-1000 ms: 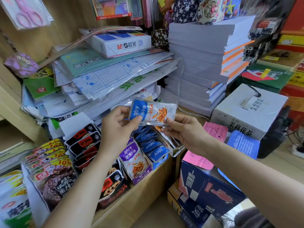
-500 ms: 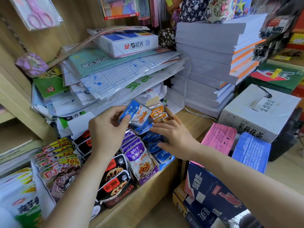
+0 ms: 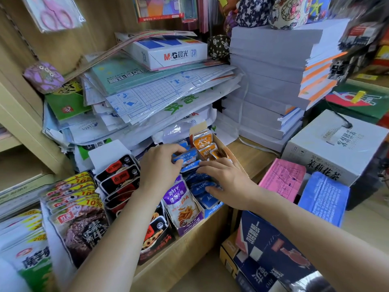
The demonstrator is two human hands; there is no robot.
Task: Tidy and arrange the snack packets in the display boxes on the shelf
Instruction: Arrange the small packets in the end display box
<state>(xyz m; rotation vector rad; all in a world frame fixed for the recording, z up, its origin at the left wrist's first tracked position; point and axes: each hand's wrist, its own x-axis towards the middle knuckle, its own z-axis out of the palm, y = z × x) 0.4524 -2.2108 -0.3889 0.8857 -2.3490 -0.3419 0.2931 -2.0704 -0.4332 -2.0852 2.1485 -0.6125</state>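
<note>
Much of the blue display box [image 3: 213,210] is hidden. Only its low front wall shows below the right hand, and both hands cover the middle of the row of blue packets [image 3: 201,185] standing inside it, so their number cannot be told. The print on them is too blurred to read. Left of the box, the left forearm crosses the purple packets [image 3: 181,204] and the black packets [image 3: 119,175], hiding part of both rows. Behind the box, the orange packets [image 3: 202,142] show only their upper parts. Right of the box and lower, a dark blue carton [image 3: 271,245] is cut off by the bottom edge. The left hand [image 3: 160,167] reaches over the back half of the box, knuckles up. Its fingers curl over the top of one blue packet [image 3: 186,155] with the thumb beneath, pinching it where it tilts at the back of the row. The right hand [image 3: 228,183] comes in from the right, palm down, fingers fairly straight and spread. Its forefinger [image 3: 208,164] lies against the packet just in front of the pinched one, and the other fingers rest on packets nearer the box front. The box sits at the front edge of the wooden shelf [image 3: 183,249].
</note>
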